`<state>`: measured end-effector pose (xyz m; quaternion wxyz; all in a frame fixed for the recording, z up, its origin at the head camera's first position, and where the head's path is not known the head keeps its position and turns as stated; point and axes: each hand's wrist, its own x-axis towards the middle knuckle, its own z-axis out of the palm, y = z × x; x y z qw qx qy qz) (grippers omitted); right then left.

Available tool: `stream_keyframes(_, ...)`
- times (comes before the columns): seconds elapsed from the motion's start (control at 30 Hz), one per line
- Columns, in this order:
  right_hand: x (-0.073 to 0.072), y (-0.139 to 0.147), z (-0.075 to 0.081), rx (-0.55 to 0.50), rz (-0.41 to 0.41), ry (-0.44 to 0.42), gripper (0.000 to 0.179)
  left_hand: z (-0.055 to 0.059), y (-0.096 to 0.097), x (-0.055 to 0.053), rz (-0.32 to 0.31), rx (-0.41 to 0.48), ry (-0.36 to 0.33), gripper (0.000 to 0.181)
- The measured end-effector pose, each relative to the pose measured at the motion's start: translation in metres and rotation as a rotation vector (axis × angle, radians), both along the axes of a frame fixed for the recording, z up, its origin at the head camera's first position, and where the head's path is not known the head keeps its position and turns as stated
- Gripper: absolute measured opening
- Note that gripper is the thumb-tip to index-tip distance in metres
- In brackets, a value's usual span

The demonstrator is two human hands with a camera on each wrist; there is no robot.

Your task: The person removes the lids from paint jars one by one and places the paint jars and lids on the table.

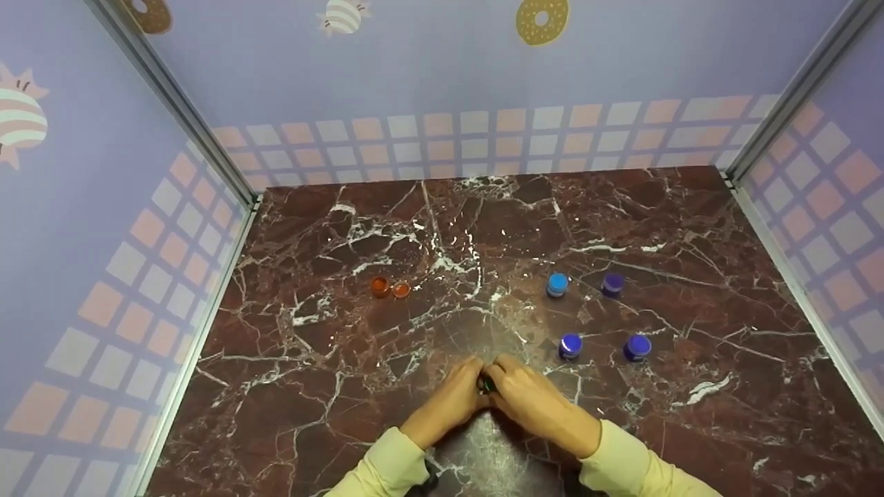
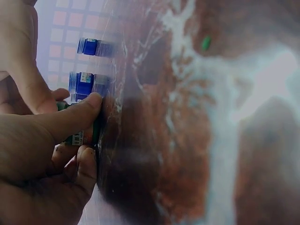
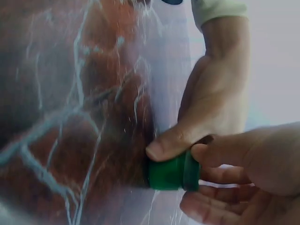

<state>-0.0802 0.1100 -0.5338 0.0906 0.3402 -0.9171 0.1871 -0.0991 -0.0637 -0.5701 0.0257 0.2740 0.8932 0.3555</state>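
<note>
A small green paint jar with a darker green lid stands low at the tabletop, between my two hands. My left hand grips the jar's body, its thumb lying along the side. From the other side my right hand pinches the lid between thumb and fingers. In the head view the hands hide most of the jar; only a dark green bit shows between them. The left wrist view shows a printed label on the jar.
Right of the hands stand a light blue jar, a purple jar and two dark blue jars. An uncovered orange jar sits at the left, an orange lid beside it. Patterned walls enclose the marbled table.
</note>
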Motion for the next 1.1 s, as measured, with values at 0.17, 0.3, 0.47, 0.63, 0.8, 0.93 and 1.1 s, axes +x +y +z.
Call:
stream_keyframes(0.17,-0.008,0.008,0.000,0.028,0.130,-0.016,0.024,-0.001,0.000,0.000,-0.013,0.004,0.006,0.041)
stream_keyframes(0.3,-0.014,0.016,0.001,0.015,0.242,-0.013,0.032,0.000,-0.001,0.000,-0.025,0.031,0.005,0.042)
stream_keyframes(0.47,-0.016,0.023,0.000,-0.094,0.252,-0.099,0.034,0.000,0.000,-0.001,-0.016,0.041,-0.007,0.040)
stream_keyframes(0.63,-0.014,0.024,-0.001,-0.299,0.022,-0.207,0.024,0.001,0.000,-0.001,-0.001,0.038,-0.033,0.039)
stream_keyframes(0.8,-0.012,0.013,0.000,-0.434,-0.259,-0.176,0.014,0.001,0.000,-0.002,0.012,0.056,-0.075,0.040)
stream_keyframes(0.93,-0.005,0.002,0.001,-0.326,-0.337,-0.123,0.018,0.000,0.000,-0.001,0.008,0.057,-0.056,0.040)
stream_keyframes(1.1,0.008,-0.014,-0.001,-0.130,-0.343,-0.060,0.033,-0.003,0.000,0.001,0.002,0.050,0.015,0.030)
